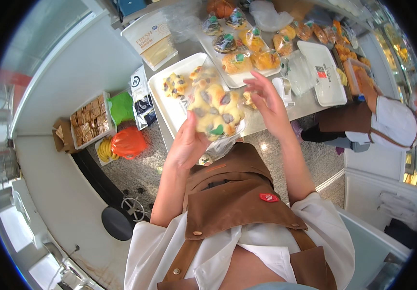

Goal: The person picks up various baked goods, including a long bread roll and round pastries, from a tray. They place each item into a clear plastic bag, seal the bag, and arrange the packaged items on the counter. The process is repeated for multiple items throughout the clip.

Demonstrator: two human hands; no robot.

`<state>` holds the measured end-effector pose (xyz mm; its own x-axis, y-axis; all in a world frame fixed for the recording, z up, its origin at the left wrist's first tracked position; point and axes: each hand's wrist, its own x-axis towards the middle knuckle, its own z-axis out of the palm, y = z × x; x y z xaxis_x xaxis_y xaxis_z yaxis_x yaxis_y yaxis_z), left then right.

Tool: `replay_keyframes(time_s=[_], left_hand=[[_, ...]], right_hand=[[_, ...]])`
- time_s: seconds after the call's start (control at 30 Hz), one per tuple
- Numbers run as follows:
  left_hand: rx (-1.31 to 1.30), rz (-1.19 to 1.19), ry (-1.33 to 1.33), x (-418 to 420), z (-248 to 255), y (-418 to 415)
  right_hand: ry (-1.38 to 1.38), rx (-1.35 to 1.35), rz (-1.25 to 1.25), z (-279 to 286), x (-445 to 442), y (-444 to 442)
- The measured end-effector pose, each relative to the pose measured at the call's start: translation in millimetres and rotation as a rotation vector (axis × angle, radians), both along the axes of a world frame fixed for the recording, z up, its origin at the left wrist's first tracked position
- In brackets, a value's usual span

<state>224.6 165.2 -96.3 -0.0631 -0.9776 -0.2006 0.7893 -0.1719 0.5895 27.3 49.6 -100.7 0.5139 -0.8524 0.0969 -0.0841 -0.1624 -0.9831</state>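
My left hand (189, 143) grips the near end of a clear plastic bag with a pale yellow bread (215, 107) inside. Dark purplish patches dot that bread, and a green sticker (216, 129) sits on the bag near my thumb. To the right of the bag, my right hand (269, 105) is raised with its fingers apart and nothing in them. A small yellowish item (249, 100) shows partly behind its fingers; what it is I cannot tell. Beneath the bag lies a white tray (165, 112), where an unwrapped bread (174, 85) of the same kind rests at the left.
Another white tray (234, 80) holds several bagged breads. Right of it are a white tape dispenser (283, 91), clear bags (300, 72) and a white tray with writing (326, 83). A co-worker (378, 121) stands at the right. Bananas (105, 149) and an orange bag (129, 142) lie lower left.
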Motion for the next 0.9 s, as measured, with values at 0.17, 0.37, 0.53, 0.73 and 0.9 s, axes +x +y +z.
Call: replay_keyframes(time_s=[0.17, 0.37, 0.53, 0.73, 0.9], left_hand=[[0.066, -0.105, -0.074, 7.0, 4.4, 12.6], [0.102, -0.088, 0.103, 8.6, -3.4, 14.8], [0.058, -0.127, 0.117, 12.0, -11.1, 12.6], [0.123, -0.015, -0.049, 7.1, -3.6, 6.3], [-0.008, -0.061, 0.06, 11.2, -3.4, -0.6]], right_hand=[[0.2, -0.61, 0.024, 3.4, 28.3, -29.3], [0.168, -0.657, 0.034, -9.4, 36.2, -37.9], [0.122, -0.37, 0.018, -31.1, 34.9, -22.8], [0.04, -0.153, 0.017, -26.3, 41.2, 1.3], [-0.097, 0.218, 0.129, -16.5, 36.5, 23.5]])
